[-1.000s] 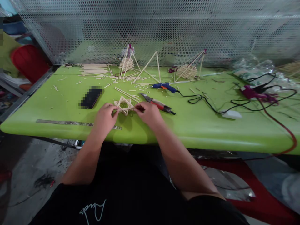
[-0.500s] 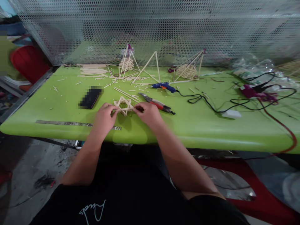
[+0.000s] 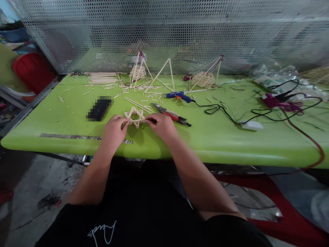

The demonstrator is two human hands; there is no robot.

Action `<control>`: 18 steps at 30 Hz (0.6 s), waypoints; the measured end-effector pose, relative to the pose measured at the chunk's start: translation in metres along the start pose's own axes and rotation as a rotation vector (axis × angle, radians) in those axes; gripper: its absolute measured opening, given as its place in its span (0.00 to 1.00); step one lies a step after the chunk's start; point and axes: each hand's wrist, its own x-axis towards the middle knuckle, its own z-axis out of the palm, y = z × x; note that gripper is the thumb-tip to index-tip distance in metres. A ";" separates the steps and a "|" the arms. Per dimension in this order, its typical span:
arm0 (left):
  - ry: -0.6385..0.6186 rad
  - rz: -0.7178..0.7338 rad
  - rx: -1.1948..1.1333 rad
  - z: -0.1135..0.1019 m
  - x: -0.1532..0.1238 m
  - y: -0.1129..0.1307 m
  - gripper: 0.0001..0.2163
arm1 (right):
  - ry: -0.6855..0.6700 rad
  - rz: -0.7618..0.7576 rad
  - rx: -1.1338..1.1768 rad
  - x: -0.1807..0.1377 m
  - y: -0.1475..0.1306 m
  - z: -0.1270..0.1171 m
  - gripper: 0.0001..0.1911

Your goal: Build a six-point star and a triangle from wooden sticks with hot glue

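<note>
glue gun (image 3: 180,95) and pliers (image 3: 168,112) mark a workshop.

Head view under moderate, diffuse light that appears to fall from above. The desk (image 3: 218,132) is fairly evenly lit, with a pale sheen along its front edge; soft-edged shadows lie near the left hand (image 3: 114,130) and right hand (image 3: 162,125). Glints mark the plastic (image 3: 290,73); the floor (image 3: 48,180) and black shirt (image 3: 149,206) are dim. Wide-angle distortion bends the desk's outline and stretches the periphery. The star (image 3: 138,121) reads clearly, its finest detail soft; the scene behind the mesh (image 3: 164,22) is hazy, and square mosaic blocks cover part of the phone (image 3: 100,109)
</note>
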 end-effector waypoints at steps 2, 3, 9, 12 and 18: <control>0.016 0.003 -0.013 -0.001 -0.001 0.001 0.05 | 0.003 -0.027 -0.017 0.000 0.000 -0.001 0.08; 0.027 0.004 -0.023 -0.002 -0.001 0.001 0.06 | 0.006 -0.042 -0.028 0.000 -0.001 -0.002 0.08; 0.081 -0.014 -0.128 -0.005 -0.002 0.000 0.06 | -0.012 -0.152 -0.157 -0.002 -0.015 -0.010 0.10; 0.146 -0.088 -0.184 -0.003 0.000 -0.007 0.09 | -0.046 -0.197 -0.229 0.005 -0.027 -0.014 0.11; 0.205 -0.238 -0.278 0.003 0.003 -0.021 0.15 | -0.023 -0.159 -0.353 0.093 -0.037 -0.034 0.16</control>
